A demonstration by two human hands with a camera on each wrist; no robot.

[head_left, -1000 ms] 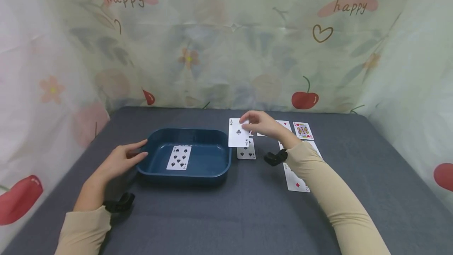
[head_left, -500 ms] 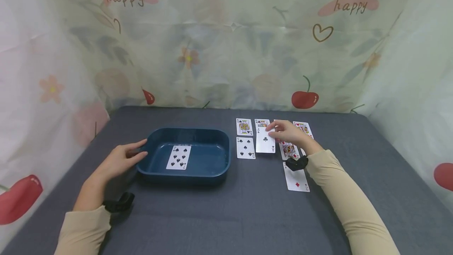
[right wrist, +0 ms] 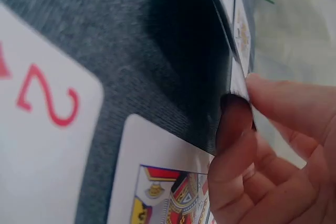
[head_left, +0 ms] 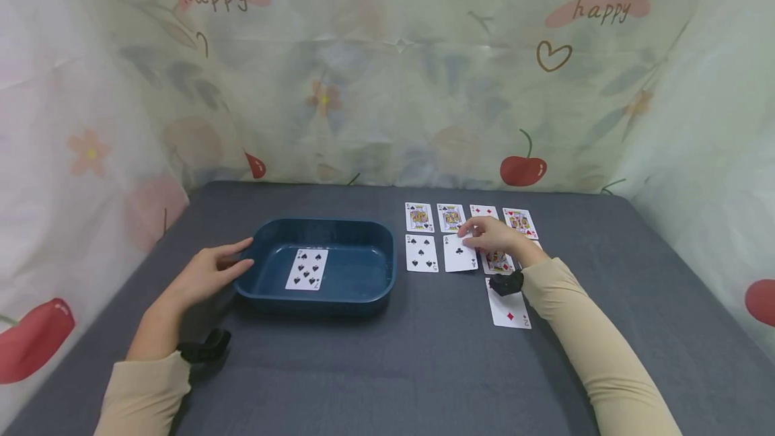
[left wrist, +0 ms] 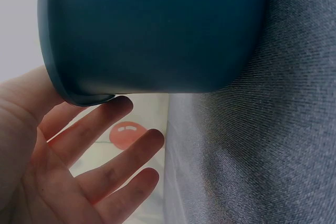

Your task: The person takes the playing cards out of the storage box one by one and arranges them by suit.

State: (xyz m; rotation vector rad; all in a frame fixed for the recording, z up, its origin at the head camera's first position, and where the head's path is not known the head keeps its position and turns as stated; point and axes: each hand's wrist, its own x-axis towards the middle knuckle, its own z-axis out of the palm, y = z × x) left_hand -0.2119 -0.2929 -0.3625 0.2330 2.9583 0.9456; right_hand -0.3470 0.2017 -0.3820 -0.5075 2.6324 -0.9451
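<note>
My left hand [head_left: 208, 273] holds the left rim of a deep blue rectangular tray [head_left: 363, 295]. Its thumb reaches over the edge, while other fingers [left wrist: 121, 163] spread loosely outside the wall. A seven of spades [head_left: 307, 270] lies face up in the tray. Between thumb and fingers, my right hand [head_left: 493, 235] pinches an ace of clubs [head_left: 458, 258], tilted with its upper edge raised. That ace is right of a five of spades [head_left: 421, 253] and below a king of spades or clubs [head_left: 451, 219]; the suit is too small to tell.
A black-suited king [head_left: 419, 217], a red diamond card [head_left: 484, 211] and a king of hearts [head_left: 520, 222] line the back row. A diamond face card [head_left: 498, 262] and a two of diamonds [head_left: 508, 311] lie near my right wrist, partly covered. Grey cloth [head_left: 387, 382] covers the table.
The right hand has carried the ace of clubs from beside the tray's right rim rightward, then lowered it beside the five of spades. My left hand and the tray have stayed put.
</note>
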